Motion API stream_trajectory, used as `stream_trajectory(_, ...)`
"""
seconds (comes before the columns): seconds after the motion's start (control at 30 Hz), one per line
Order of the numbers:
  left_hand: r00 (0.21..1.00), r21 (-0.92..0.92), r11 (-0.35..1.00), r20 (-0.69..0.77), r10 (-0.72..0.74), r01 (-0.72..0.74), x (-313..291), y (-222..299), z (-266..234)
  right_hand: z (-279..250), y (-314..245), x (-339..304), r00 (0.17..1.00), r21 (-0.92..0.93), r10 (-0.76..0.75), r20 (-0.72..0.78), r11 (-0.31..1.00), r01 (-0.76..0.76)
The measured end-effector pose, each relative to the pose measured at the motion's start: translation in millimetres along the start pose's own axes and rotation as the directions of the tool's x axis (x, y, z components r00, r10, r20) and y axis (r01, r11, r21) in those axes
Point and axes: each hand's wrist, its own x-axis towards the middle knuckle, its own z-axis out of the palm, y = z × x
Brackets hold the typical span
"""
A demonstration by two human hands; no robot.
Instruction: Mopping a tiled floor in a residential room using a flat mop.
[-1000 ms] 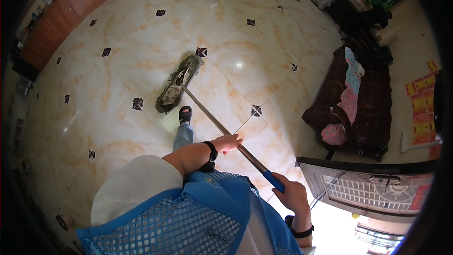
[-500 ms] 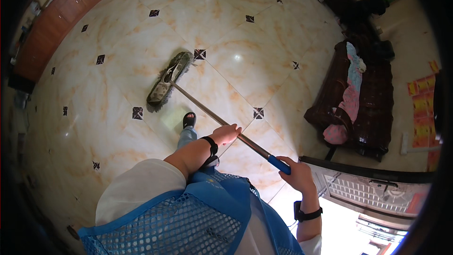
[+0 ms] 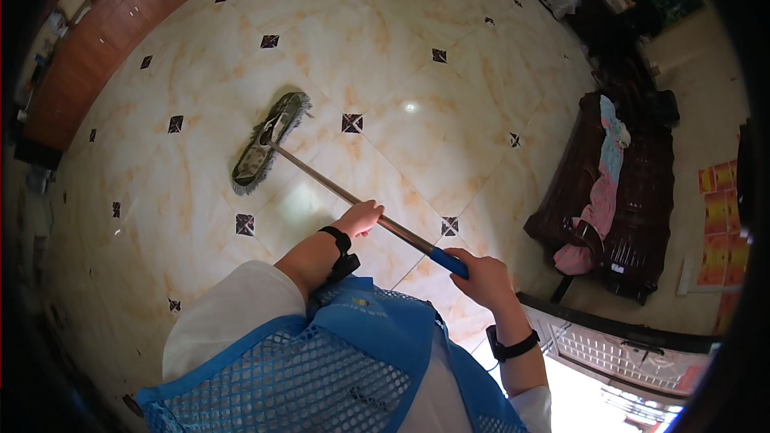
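The left arm, in a white sleeve [image 3: 233, 313], reaches forward and inward across the body, its elbow bent and a black wristband [image 3: 343, 252] just above the wrist. The left hand [image 3: 359, 217] grasps the metal pole [image 3: 325, 183] of a mop, palm toward the shaft and fingers curled over it, partway up from the mop head. The right forearm rises from the lower edge, tilting up and leftward past another black wristband [image 3: 513, 345], and the right hand [image 3: 483, 278] is wrapped around the blue grip [image 3: 446, 262] at the pole's upper end, thumb side toward the shaft. The left hand is thus farther out than the right, and the pole slants between them from lower right to upper left. The flat mop head [image 3: 269, 143], grey-fringed with a patterned top, lies on the marbled tile floor [image 3: 449, 120] ahead and to the left, its long side set diagonally. It sits left of one dark tile inlay [image 3: 352, 123] and above another, touching neither.
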Motion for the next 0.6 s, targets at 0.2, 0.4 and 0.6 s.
stream_trajectory(0.2,0.916,-0.534,0.845,-0.325,-0.236,0.028,49.7,-35.4,-65.2,-10.4,-60.9,79.0,0.997,-0.014,-0.060,0.040,0.998,0.061)
stream_trajectory(0.4,0.770,-0.685,0.711,-0.537,-0.345,-0.160,75.6,-66.0,-152.7,-14.9,-132.7,149.8,0.978,0.009,-0.196,0.074,0.981,0.196)
stream_trajectory(0.6,0.715,-0.567,0.824,-0.577,-0.394,-0.003,83.1,-120.1,-212.6,20.8,-178.2,191.2,0.922,0.015,-0.372,0.108,0.928,0.373)
